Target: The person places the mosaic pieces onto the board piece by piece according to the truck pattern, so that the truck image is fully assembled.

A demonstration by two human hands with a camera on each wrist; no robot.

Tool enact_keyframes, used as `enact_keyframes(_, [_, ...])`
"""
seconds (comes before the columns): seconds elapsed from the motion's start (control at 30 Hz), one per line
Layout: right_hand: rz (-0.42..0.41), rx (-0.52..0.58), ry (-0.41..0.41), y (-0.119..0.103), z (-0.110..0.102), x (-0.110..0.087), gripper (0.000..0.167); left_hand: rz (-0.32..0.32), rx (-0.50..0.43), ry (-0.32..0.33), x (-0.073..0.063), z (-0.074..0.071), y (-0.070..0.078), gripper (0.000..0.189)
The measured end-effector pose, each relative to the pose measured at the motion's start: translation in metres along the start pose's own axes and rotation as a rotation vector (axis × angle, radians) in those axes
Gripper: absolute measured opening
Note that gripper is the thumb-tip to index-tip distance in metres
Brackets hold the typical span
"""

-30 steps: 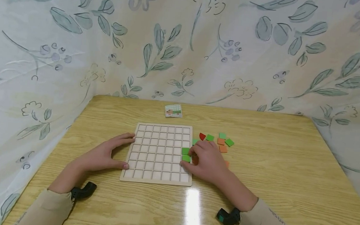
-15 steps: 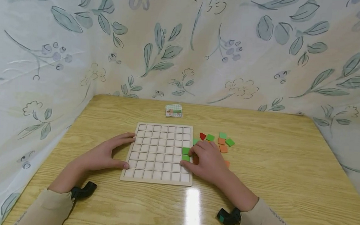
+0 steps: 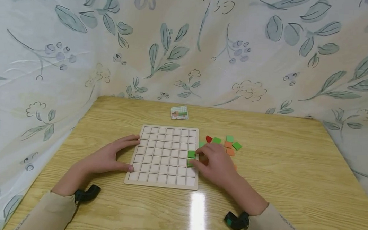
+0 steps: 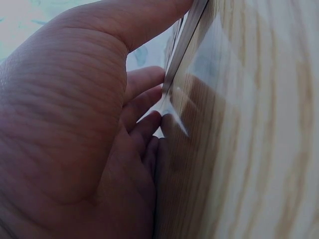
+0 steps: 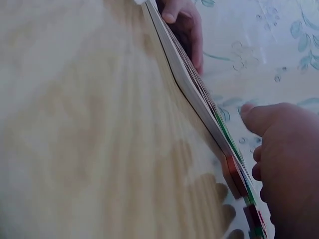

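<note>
In the head view a square wooden grid board (image 3: 163,151) lies flat on the table. Two green square tiles, an upper one (image 3: 191,153) and a lower one (image 3: 190,165), fill neighbouring cells in its right column. My left hand (image 3: 103,157) rests at the board's left rim, thumb and fingers spread along it; the left wrist view shows the thumb (image 4: 154,20) at the edge. My right hand (image 3: 217,165) hovers over the right rim, its thumb overlapping the lower tile. A gap separates thumb and forefinger, with no tile visible between them. The right wrist view shows the thumb (image 5: 259,118) above the board.
Loose tiles lie right of the board: a red rounded piece (image 3: 209,139), a green square (image 3: 237,146), an orange square (image 3: 230,152) and several others, some hidden by my right hand. A small picture card (image 3: 179,113) lies behind the board. Patterned cloth (image 3: 160,89) hangs at the back.
My right hand has drawn slightly up and right, and its thumb now covers part of the lower green tile. My left hand stays at the rim. The head view has shifted slightly.
</note>
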State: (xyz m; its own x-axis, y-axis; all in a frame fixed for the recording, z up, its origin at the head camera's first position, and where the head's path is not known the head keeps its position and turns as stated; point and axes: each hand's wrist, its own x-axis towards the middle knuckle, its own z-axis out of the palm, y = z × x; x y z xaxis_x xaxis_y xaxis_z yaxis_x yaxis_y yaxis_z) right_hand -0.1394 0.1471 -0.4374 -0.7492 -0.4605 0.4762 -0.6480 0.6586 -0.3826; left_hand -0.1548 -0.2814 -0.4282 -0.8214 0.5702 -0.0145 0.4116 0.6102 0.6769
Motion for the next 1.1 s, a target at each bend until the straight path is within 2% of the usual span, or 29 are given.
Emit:
enact_keyframes(0.17, [0.075, 0.059, -0.017, 0.011, -0.007, 0.000, 0.021, -0.001, 0.004, 0.000, 0.000, 0.000, 0.002, 0.097])
enact_keyframes(0.3, [0.110, 0.086, 0.014, 0.024, -0.013, 0.000, 0.018, -0.003, 0.003, 0.001, 0.000, 0.000, 0.003, 0.097])
enact_keyframes(0.53, [0.145, 0.056, 0.042, 0.040, -0.018, 0.002, 0.017, 0.018, 0.008, 0.011, 0.000, 0.001, 0.001, 0.095])
enact_keyframes(0.8, [0.213, 0.026, 0.068, 0.055, -0.020, 0.002, 0.020, -0.023, 0.009, -0.009, 0.002, 0.001, 0.001, 0.100])
enact_keyframes(1.1, [0.220, 0.013, 0.084, 0.068, -0.024, 0.007, 0.009, -0.011, -0.003, -0.002, 0.002, 0.001, 0.002, 0.096])
